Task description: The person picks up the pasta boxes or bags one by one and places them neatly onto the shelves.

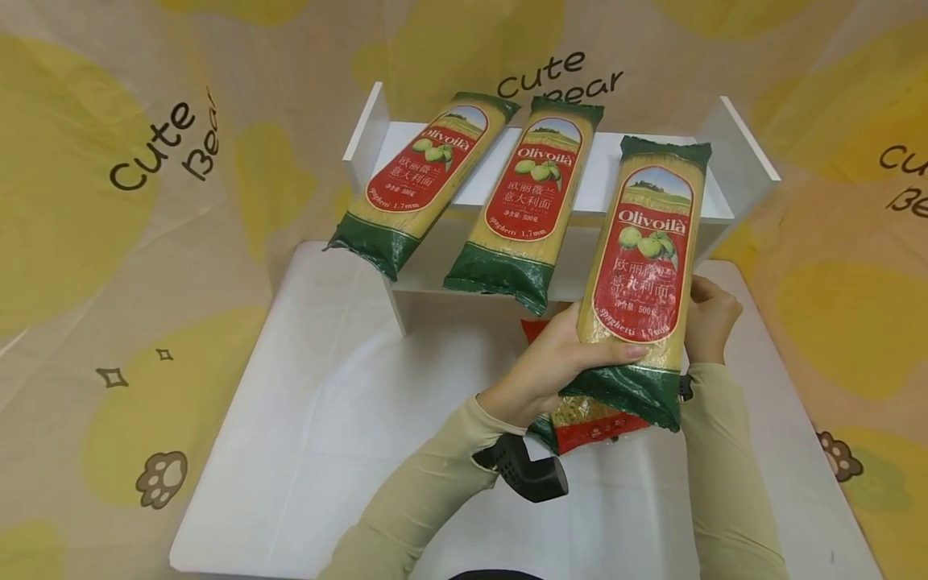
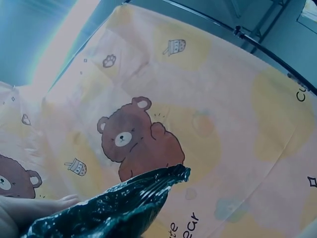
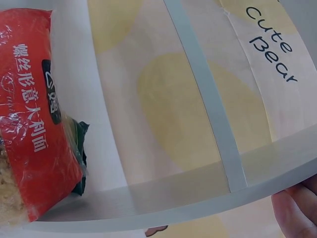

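Observation:
My left hand (image 1: 551, 358) grips the lower end of a spaghetti packet (image 1: 645, 242), thumb across its front. The packet tilts up in front of the right end of a white shelf (image 1: 471, 193); its green end (image 2: 114, 208) shows in the left wrist view. Partly hidden behind the packet, my right hand (image 1: 714, 318) is at the shelf's right side. In the right wrist view its fingers (image 3: 292, 210) pinch the edge of a white panel (image 3: 198, 203). Two more spaghetti packets, one left (image 1: 431, 177) and one central (image 1: 532, 193), lean on the upper shelf, their lower ends jutting forward.
Beneath the shelf, on the white table (image 1: 304, 419), lies a red pasta bag (image 3: 39, 114), partly covered by the held packet in the head view. A green-ended packet (image 3: 79, 153) lies behind it. Upright side panels (image 1: 739, 149) bound the shelf; a patterned cloth (image 1: 145, 282) surrounds the table.

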Available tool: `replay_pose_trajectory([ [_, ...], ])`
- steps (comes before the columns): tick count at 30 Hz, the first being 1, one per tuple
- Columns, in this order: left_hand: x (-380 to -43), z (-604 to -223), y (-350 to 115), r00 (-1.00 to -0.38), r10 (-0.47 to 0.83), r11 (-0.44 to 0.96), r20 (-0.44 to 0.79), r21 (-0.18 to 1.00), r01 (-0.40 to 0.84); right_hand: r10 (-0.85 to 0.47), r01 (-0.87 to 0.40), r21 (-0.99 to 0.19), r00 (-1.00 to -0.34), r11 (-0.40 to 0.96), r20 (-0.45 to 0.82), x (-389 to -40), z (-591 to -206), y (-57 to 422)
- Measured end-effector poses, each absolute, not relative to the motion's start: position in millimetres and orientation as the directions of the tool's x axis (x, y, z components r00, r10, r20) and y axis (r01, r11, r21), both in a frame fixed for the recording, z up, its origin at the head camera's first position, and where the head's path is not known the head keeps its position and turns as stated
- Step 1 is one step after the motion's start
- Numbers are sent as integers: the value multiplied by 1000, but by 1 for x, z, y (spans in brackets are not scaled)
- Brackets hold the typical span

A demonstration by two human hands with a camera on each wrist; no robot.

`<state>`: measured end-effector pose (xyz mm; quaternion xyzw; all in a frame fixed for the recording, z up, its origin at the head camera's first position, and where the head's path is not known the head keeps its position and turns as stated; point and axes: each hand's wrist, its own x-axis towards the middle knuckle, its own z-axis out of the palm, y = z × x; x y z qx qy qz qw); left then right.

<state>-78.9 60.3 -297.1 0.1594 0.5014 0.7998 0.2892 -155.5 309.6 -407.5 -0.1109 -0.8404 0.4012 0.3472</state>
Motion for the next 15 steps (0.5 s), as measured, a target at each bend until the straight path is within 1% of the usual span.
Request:
replay_pose_trajectory([
  [3,-84,-294,64,-785,618,-328,-45,893,-309,479,-70,-761,-739,645,474,-155,-408,310],
  [6,-88,-292,67,-787,613,-317,-68,891,-324,479,-65,-751,-734,657,481,-155,-409,312],
  [10,-91,-290,70,-790,609,-326,-68,887,-328,451,-91,-720,-724,688,523,-157,-410,315],
  [15,-95,-287,74,-798,599,-335,-64,885,-322,435,-110,-712,-723,694,536,-156,-410,316],
])
